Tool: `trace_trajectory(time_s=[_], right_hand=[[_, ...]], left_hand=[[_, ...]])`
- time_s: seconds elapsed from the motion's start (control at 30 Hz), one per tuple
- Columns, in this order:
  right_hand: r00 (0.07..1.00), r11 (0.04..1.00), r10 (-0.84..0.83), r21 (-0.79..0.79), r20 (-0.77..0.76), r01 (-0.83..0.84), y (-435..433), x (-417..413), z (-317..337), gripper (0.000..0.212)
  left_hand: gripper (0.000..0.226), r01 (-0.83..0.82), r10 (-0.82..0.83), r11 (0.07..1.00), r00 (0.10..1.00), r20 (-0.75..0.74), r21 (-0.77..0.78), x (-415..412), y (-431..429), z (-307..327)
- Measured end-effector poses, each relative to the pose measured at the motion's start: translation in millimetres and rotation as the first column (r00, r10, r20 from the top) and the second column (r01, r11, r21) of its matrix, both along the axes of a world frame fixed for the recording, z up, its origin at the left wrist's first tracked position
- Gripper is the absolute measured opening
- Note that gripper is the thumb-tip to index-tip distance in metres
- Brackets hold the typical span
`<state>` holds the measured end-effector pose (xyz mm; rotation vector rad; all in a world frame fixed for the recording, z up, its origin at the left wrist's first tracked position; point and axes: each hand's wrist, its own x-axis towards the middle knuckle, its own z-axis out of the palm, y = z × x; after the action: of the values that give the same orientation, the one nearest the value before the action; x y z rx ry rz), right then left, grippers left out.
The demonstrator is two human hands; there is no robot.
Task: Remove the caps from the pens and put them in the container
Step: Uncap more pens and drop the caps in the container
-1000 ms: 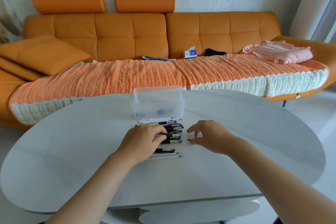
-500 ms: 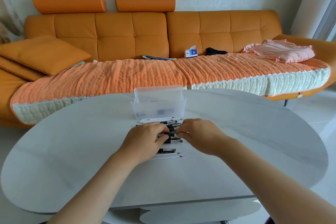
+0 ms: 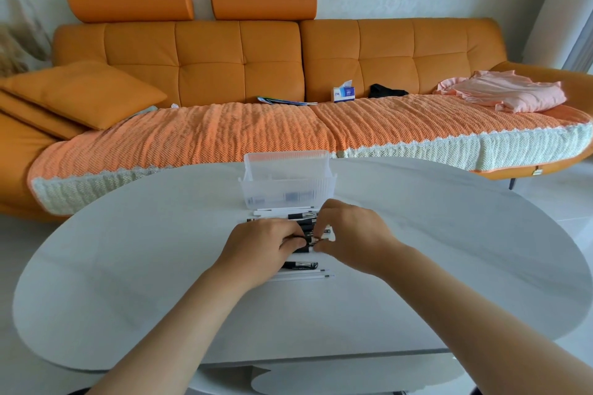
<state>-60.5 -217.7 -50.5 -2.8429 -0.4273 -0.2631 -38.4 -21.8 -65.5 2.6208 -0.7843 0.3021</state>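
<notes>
Two hands meet over the pens (image 3: 300,265), which lie in a row on the white table (image 3: 128,266) just in front of the clear container (image 3: 285,184). Fingers of the left hand (image 3: 261,245) curl on one black pen (image 3: 308,236) mid-row; the right hand (image 3: 351,234) pinches that pen's right end, thumb against fingertips. Can't tell whether the pinch sits on the cap itself.
</notes>
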Motion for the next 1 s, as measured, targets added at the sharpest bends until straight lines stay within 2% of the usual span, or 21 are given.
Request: trace_trajectory(time_s=[0.13, 0.23, 0.4, 0.47, 0.57, 0.7, 0.83, 1.0], right_hand=[[0.997, 1.000, 0.027, 0.017, -0.074, -0.026, -1.7, -0.6, -3.6, 0.040], [0.992, 0.998, 0.058, 0.014, -0.111, -0.056, -1.7, -1.7, -2.0, 0.029], [0.999, 1.000, 0.020, 0.005, -0.045, -0.019, -0.2, -1.8, -0.6, 0.014], [0.999, 1.000, 0.010, 0.016, -0.037, -0.009, 0.9, -2.3, -1.1, 0.019], [0.997, 0.999, 0.025, 0.032, -0.074, -0.023, 0.1, -3.1, -2.2, 0.038], [0.993, 0.998, 0.067, 0.019, -0.101, -0.065, -1.0, -3.8, -1.0, 0.026], [0.999, 1.000, 0.019, 0.019, -0.031, -0.019, -0.8, -3.9, 0.1, 0.016], [1.000, 1.000, -0.008, 0.014, -0.001, 0.008, 0.1, -5.4, -0.9, 0.019]], left_hand=[[0.015, 0.008, -0.008, 1.000, 1.000, -0.008, -0.005, 1.2, 2.8, 1.5], [0.016, 0.014, -0.014, 1.000, 1.000, 0.000, 0.012, 2.5, 4.4, 1.5], [0.025, 0.021, -0.019, 0.998, 0.999, -0.043, 0.058, 3.2, 4.0, 0.0], [0.027, 0.024, -0.020, 0.997, 0.998, -0.055, 0.068, 2.4, 2.4, 0.0], [0.026, 0.025, -0.020, 0.998, 0.997, -0.071, 0.062, 2.2, 2.1, 1.5], [0.014, 0.019, -0.017, 1.000, 0.997, -0.070, 0.024, 0.1, 3.9, 5.3], [0.012, 0.028, -0.027, 1.000, 0.997, -0.073, 0.012, -2.9, 3.2, 6.3], [0.023, 0.053, -0.048, 0.998, 0.988, -0.144, 0.036, 0.1, -0.1, 3.3]])
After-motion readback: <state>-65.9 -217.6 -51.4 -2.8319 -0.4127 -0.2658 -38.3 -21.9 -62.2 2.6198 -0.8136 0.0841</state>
